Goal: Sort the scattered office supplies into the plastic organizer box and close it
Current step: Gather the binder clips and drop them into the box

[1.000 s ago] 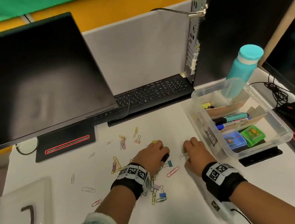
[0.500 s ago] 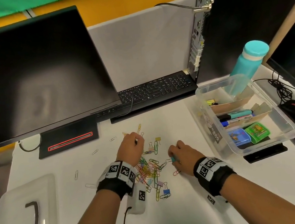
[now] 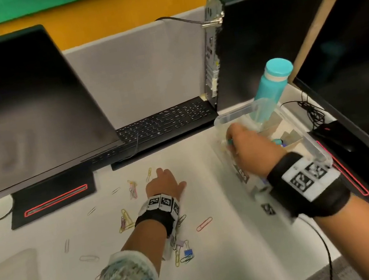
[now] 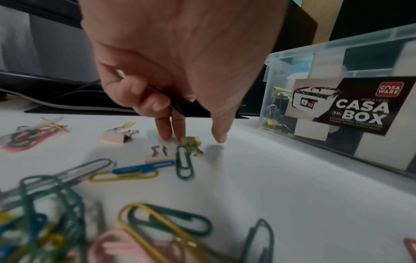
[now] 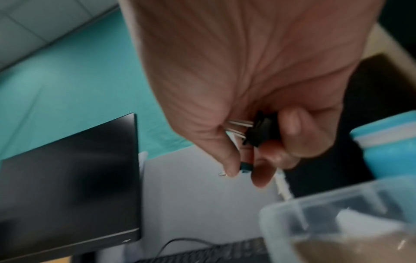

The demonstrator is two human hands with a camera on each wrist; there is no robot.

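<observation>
Binder clips: the right hand (image 3: 251,150) clutches a black binder clip (image 5: 258,131) and a teal one just above the organizer box (image 3: 322,153), beneath its fingertips. Left hand (image 4: 180,71), pinching something dark, reaches for a gold clip (image 4: 191,141) on the tabletop (image 3: 222,255).

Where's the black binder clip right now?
In the right wrist view the black binder clip sits curled in the right hand, raised by the near-left corner of the plastic organizer box; the head view hides it.
</observation>
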